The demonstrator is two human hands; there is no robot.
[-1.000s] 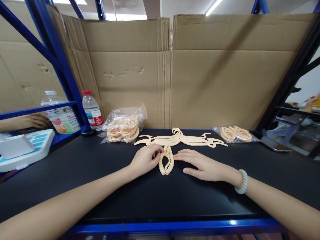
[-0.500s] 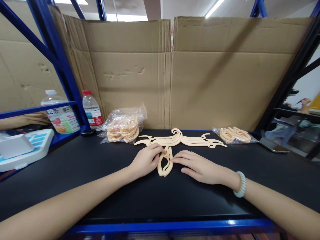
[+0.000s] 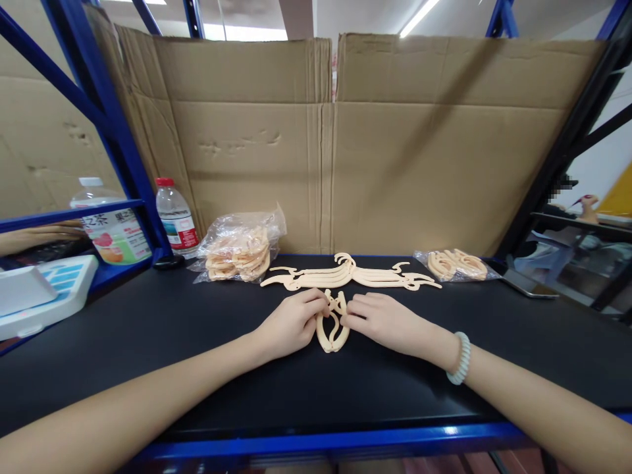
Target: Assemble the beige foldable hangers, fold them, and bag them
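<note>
Head view: both hands on the beige loop piece [image 3: 333, 327], mid worktop [image 3: 197, 368].
My left hand [image 3: 291, 322] and right hand [image 3: 382, 319] pinch its top from either side; fingertips hide the joint, left forearm cut off at frame edge.

A cream plastic piece [image 3: 333, 322], a narrow loop with a rounded near end and forked far tips, lies flat on the black table [image 3: 148, 329] at the middle. The left hand [image 3: 291, 322] touches its left side and the right hand [image 3: 382, 319] its right, both near the far tips.
</note>
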